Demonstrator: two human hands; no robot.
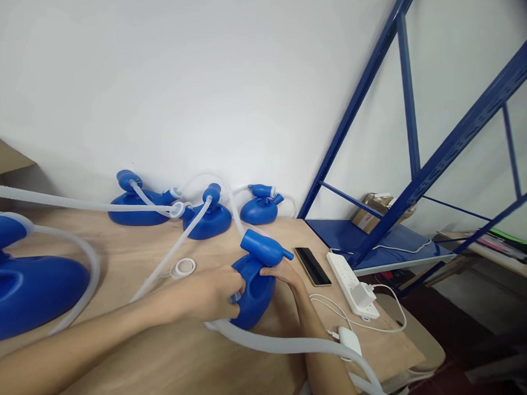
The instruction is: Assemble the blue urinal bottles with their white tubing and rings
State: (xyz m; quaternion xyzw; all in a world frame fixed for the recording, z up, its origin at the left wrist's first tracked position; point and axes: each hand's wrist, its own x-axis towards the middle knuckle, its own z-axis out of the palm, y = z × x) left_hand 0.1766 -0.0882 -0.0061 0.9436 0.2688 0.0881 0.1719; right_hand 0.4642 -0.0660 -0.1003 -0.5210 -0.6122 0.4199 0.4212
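Observation:
A blue plastic bottle (pixel 255 294) with a blue funnel-shaped head (pixel 263 248) stands tilted between my hands over the wooden table. My left hand (pixel 219 292) is at its left side, fingers curled round a small, pale piece that I cannot make out well. From the right, my right hand (pixel 281 272) grips the bottle just below the blue head, its thumb on the front. A translucent white hose (pixel 291 344) runs from below my left hand across my right forearm to the lower right.
Several blue bottles with hoses stand around, one large (pixel 36 289) at left, others (pixel 210 223) along the wall. White rings (pixel 183 267), a phone (pixel 312 266), a power strip (pixel 348 281) and a charger (pixel 349 340) lie on the table (pixel 166 359). Blue shelving (pixel 410 98) rises at right.

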